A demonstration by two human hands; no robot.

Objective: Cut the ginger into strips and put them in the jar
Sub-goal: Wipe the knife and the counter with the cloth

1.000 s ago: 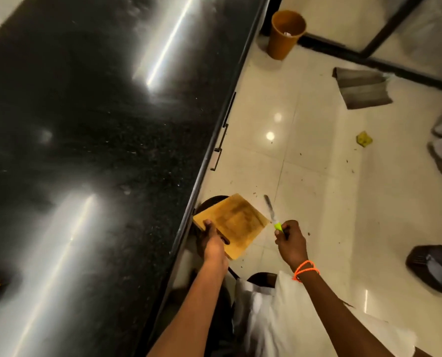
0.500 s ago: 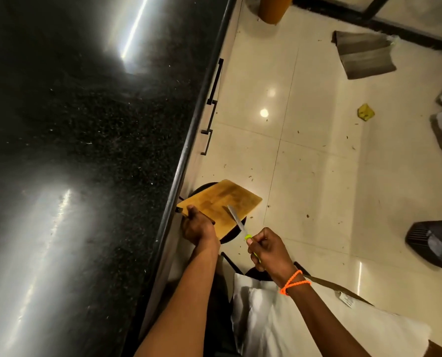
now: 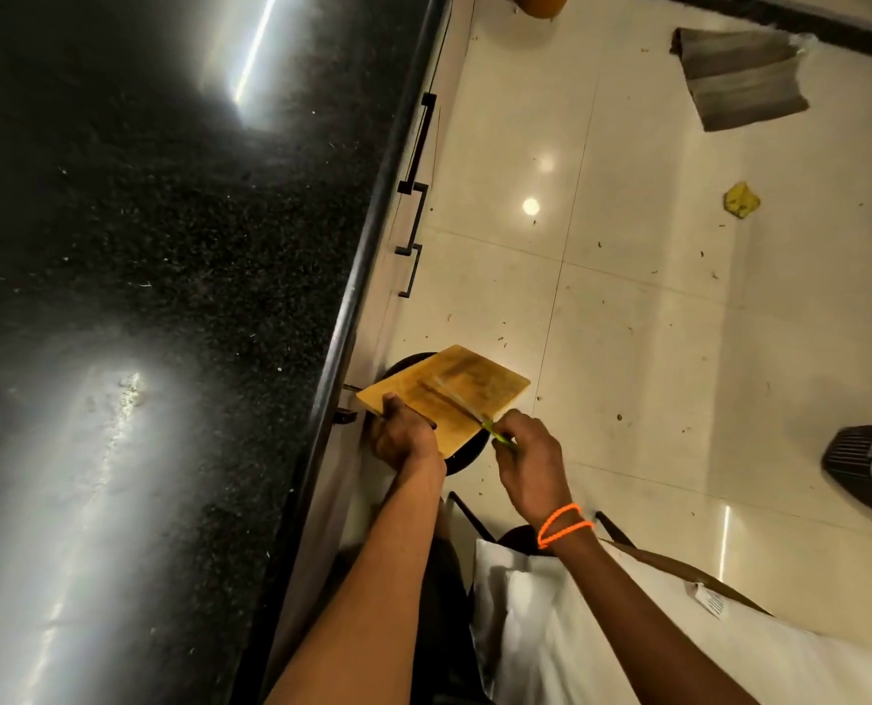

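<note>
My left hand (image 3: 404, 440) grips the near edge of a wooden cutting board (image 3: 467, 386), held out past the counter edge above a round black bin (image 3: 461, 457) on the floor. In my right hand (image 3: 528, 463) is a small knife (image 3: 454, 399) with a green handle. Its blade lies flat across the board's surface. An orange band circles my right wrist. No ginger and no jar can be seen.
A black speckled counter (image 3: 169, 297) fills the left side, with drawer handles (image 3: 416, 195) under its edge. On the pale tiled floor lie a grey cloth (image 3: 739, 84), a yellow scrap (image 3: 741, 200) and a black basket (image 3: 866, 465). A white cushion (image 3: 601, 633) sits near my legs.
The knife has come down from beside the board onto its surface. The board has tilted and swung slightly over the bin. The view has shifted toward the floor.
</note>
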